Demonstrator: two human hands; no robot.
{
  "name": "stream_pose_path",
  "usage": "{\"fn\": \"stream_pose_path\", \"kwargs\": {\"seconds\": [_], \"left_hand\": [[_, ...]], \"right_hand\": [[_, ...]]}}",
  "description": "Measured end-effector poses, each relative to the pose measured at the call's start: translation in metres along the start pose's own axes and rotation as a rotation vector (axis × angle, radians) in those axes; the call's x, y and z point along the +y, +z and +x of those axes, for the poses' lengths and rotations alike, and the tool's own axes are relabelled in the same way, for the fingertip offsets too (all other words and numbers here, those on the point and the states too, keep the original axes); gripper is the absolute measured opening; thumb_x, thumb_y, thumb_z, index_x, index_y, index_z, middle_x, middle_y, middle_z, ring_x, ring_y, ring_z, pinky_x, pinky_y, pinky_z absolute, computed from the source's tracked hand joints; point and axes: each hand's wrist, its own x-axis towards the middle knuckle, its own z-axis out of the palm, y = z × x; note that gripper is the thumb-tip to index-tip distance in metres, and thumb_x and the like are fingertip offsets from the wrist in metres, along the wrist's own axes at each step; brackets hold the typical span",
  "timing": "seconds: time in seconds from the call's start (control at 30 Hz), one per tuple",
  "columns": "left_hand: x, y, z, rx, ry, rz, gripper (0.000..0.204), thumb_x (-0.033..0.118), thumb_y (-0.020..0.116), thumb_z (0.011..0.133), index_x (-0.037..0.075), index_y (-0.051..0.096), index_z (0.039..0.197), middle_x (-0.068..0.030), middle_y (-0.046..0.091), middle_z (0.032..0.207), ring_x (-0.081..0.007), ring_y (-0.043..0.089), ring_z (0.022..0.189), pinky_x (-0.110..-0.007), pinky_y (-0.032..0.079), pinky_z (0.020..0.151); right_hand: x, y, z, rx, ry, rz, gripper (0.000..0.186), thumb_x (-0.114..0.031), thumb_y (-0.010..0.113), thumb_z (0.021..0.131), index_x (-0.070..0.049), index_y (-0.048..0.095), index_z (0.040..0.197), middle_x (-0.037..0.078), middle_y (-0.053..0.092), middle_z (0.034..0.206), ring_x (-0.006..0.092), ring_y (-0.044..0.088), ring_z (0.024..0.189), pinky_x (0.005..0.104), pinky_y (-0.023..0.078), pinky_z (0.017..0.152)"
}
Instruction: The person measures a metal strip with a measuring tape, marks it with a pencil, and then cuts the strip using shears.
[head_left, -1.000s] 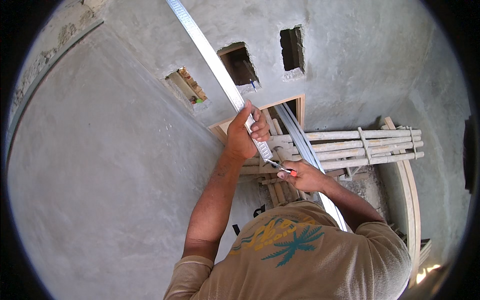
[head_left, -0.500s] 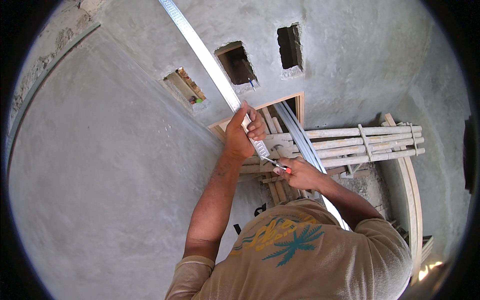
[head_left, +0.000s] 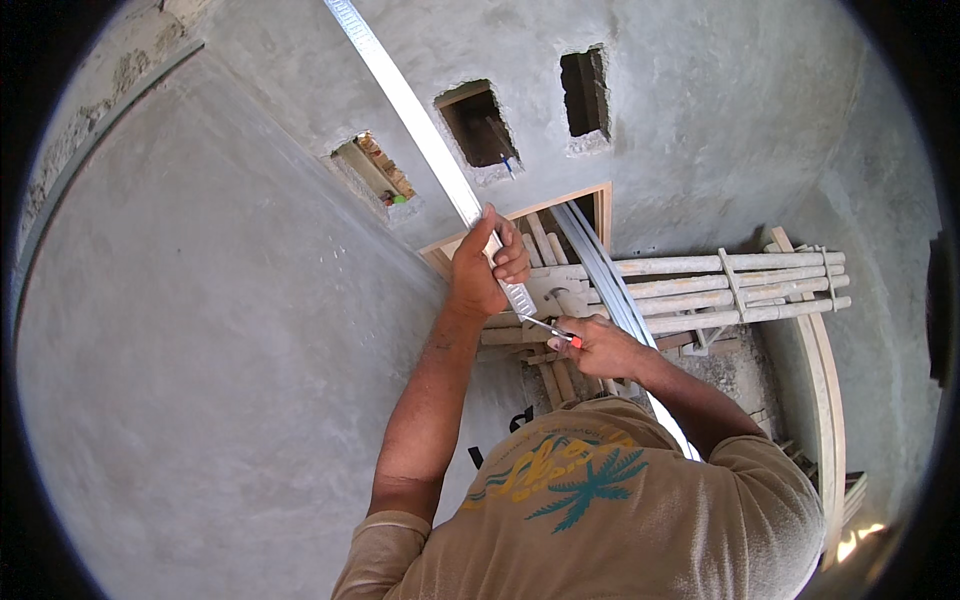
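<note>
My left hand (head_left: 487, 265) is wrapped round a long, shiny metal channel (head_left: 410, 115) near its lower end. The channel slants up and left past the top of the picture, and its lower end shows a row of slots. My right hand (head_left: 600, 347) grips a hand tool (head_left: 574, 341) with a red and dark handle. Its thin metal front reaches the channel's lower end and seems to touch it. The fingers cover most of the handle, so I cannot tell whether it is snips or pliers.
Below me, a platform of bound wooden poles (head_left: 740, 281) carries a hammer (head_left: 557, 293). More metal channels (head_left: 597, 262) lean through a wood-framed opening (head_left: 606, 215). Grey plastered walls (head_left: 200, 300) surround me, with rough rectangular holes (head_left: 478, 122). A curved wooden board (head_left: 822, 400) stands at right.
The view has shifted slightly, with the wall holes and the channel's upper part a little farther right. Both hands keep their grips in nearly the same places.
</note>
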Motion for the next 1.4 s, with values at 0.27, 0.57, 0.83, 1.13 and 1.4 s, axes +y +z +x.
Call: {"fn": "stream_pose_path", "kwargs": {"seconds": [0.27,0.57,0.83,1.13,1.4], "left_hand": [[-0.002,-0.009,-0.001,0.084,0.01,0.012,0.045,0.047,0.05,0.106,0.01,0.055,0.081,0.0021,0.039,0.061,-0.0083,0.034,0.047,-0.025,0.03,0.045],[-0.023,-0.026,0.003,0.462,0.157,0.302,0.044,0.05,0.065,0.098,0.013,0.051,0.08,-0.0002,0.044,0.065,-0.0145,0.046,0.056,-0.031,0.041,0.053],[-0.03,-0.055,0.002,0.442,-0.008,0.197,0.047,0.055,0.064,0.097,0.014,0.049,0.078,0.0,0.043,0.065,-0.0163,0.046,0.06,-0.034,0.041,0.06],[-0.034,-0.033,0.011,0.313,-0.035,0.138,0.05,0.056,0.054,0.102,0.013,0.051,0.078,0.0002,0.041,0.063,-0.0157,0.043,0.06,-0.034,0.04,0.062],[-0.043,0.011,0.033,0.263,-0.027,0.058,0.051,0.057,0.053,0.102,0.013,0.051,0.076,0.0007,0.04,0.063,-0.0142,0.041,0.059,-0.033,0.038,0.063]], "right_hand": [[0.009,0.013,0.007,0.079,-0.047,-0.064,0.029,-0.029,0.057,0.102,-0.003,0.06,0.113,0.026,0.067,0.087,0.0465,0.067,0.091,0.0527,0.051,0.08],[-0.003,0.025,0.017,0.048,0.138,-0.091,0.038,-0.033,0.052,0.102,-0.002,0.062,0.123,0.027,0.07,0.102,0.0449,0.067,0.102,0.0526,0.051,0.092],[0.018,0.039,0.028,0.038,0.146,-0.195,0.038,-0.034,0.05,0.102,-0.004,0.063,0.122,0.026,0.07,0.107,0.0429,0.066,0.107,0.0513,0.05,0.096],[0.05,0.061,0.004,0.002,0.235,0.657,0.034,-0.036,0.057,0.102,-0.003,0.061,0.099,0.01,0.062,0.07,0.0233,0.062,0.066,0.0377,0.049,0.066],[0.045,0.044,-0.033,0.051,0.288,0.77,0.035,-0.036,0.055,0.104,-0.004,0.057,0.09,0.005,0.056,0.062,0.0154,0.056,0.059,0.0337,0.044,0.057]]}}
